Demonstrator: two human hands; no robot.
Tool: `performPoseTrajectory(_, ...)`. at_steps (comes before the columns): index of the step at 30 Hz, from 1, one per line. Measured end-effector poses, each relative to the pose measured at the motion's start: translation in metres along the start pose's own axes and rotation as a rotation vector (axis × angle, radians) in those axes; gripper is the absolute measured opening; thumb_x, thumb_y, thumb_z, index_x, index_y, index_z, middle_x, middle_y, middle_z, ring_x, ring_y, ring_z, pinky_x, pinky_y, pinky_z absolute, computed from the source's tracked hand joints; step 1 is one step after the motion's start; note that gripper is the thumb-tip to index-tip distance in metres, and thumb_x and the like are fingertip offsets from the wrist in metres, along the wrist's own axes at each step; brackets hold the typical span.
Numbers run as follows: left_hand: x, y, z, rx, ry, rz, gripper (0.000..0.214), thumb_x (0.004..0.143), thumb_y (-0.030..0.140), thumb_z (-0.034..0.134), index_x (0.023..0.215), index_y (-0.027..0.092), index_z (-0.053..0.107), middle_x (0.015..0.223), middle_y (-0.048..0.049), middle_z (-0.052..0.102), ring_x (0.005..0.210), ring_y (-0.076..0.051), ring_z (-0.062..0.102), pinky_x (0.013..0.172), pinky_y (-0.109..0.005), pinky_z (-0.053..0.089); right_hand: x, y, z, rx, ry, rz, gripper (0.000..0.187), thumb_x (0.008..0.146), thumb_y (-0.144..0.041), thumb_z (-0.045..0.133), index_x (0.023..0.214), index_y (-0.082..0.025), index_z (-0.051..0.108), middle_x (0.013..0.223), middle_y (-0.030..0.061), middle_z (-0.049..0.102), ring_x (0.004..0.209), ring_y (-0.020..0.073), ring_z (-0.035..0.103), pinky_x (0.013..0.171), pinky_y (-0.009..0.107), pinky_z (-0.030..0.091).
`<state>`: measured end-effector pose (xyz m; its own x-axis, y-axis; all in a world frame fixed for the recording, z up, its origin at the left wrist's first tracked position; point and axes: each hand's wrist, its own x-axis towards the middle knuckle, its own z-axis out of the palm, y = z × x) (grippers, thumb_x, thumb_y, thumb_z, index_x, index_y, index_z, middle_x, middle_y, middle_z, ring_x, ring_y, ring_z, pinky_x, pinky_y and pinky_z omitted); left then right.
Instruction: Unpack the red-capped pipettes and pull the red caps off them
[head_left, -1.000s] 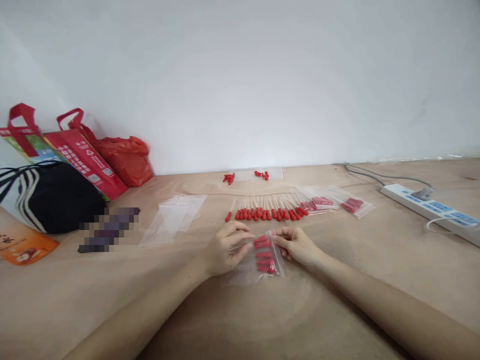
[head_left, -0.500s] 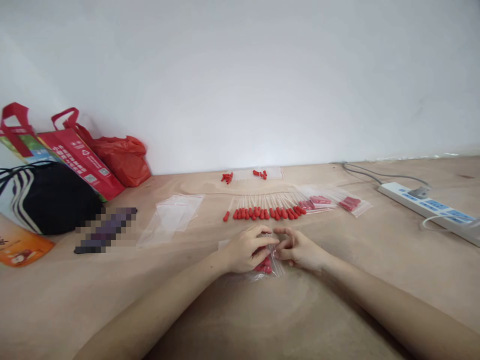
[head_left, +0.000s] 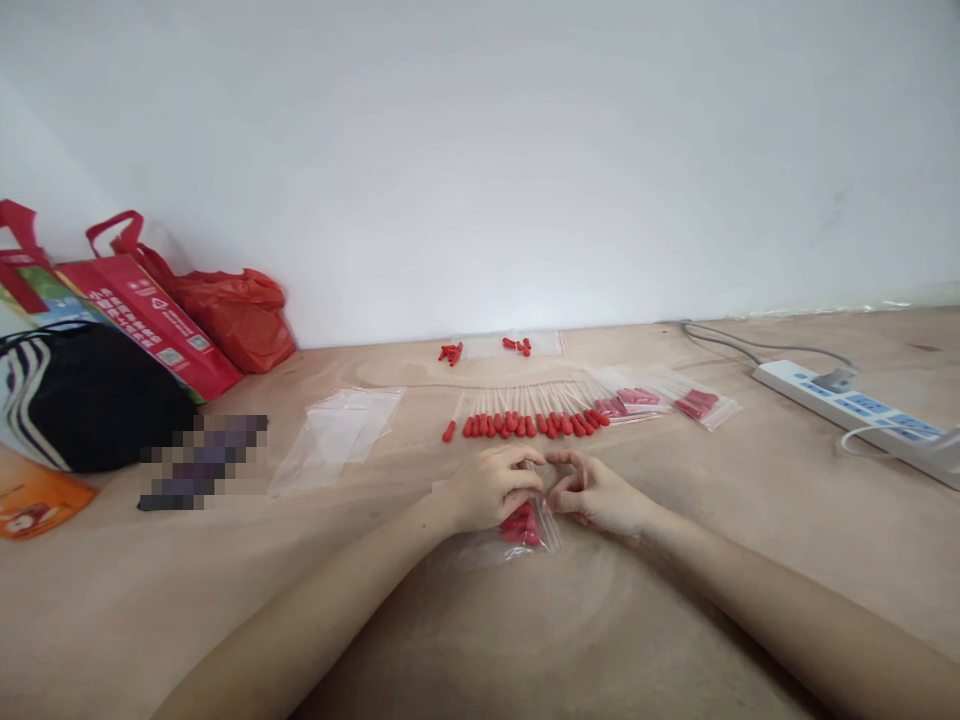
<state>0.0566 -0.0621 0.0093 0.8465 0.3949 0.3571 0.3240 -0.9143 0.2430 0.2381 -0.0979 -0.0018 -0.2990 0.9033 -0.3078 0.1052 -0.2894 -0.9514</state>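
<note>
A clear zip bag point(head_left: 551, 535) lies flat in front of me, with several red-tipped sticks point(head_left: 523, 532) inside it. My left hand point(head_left: 491, 490) rests over the bag's upper part, its thumb and fingers pinching the plastic near the opening. From the other side, my right hand point(head_left: 592, 497) pinches the edge of the same bag between thumb and fingers. The two index fingertips almost meet above it. Just beyond my hands is a row of loose pale sticks with red bulb tips point(head_left: 517, 425), tips toward me.
Flat clear bags point(head_left: 341, 435) lie to the left. Filled bags point(head_left: 697, 402) are at the right of the row, and more red pieces point(head_left: 450, 353) at the back. Shopping bags point(head_left: 165, 320) and a black bag point(head_left: 97, 400) stand far left; a power strip point(head_left: 847, 405) lies right.
My fingers have shifted slightly at the bag's edge, and more of the red tips inside shows below my left hand. The view has turned a little.
</note>
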Motion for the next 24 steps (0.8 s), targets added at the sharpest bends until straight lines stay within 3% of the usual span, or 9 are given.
performPoseTrajectory(7, -0.001, 0.0, 0.001, -0.017, 0.055, 0.014, 0.017, 0.082, 0.015, 0.045, 0.082, 0.016, 0.062, 0.098, -0.006, 0.06, 0.083, -0.013, 0.056, 0.073, -0.024, 0.045, -0.001, 0.0, 0.0, 0.003, 0.002, 0.001, 0.065, 0.054, -0.012, 0.054, 0.114, -0.01, 0.031, 0.052, -0.0071, 0.056, 0.035, 0.0044, 0.038, 0.035, 0.017, 0.021)
performPoseTrajectory(24, 0.0, 0.002, -0.002, -0.028, 0.002, -0.015, 0.013, 0.079, 0.012, 0.045, 0.077, 0.015, 0.058, 0.097, -0.0054, 0.06, 0.084, -0.014, 0.057, 0.073, -0.024, 0.044, -0.006, -0.01, 0.003, -0.019, 0.014, 0.045, 0.063, 0.057, -0.012, 0.058, 0.115, -0.009, 0.035, 0.056, -0.0058, 0.058, 0.035, 0.0025, 0.037, 0.032, 0.016, 0.019)
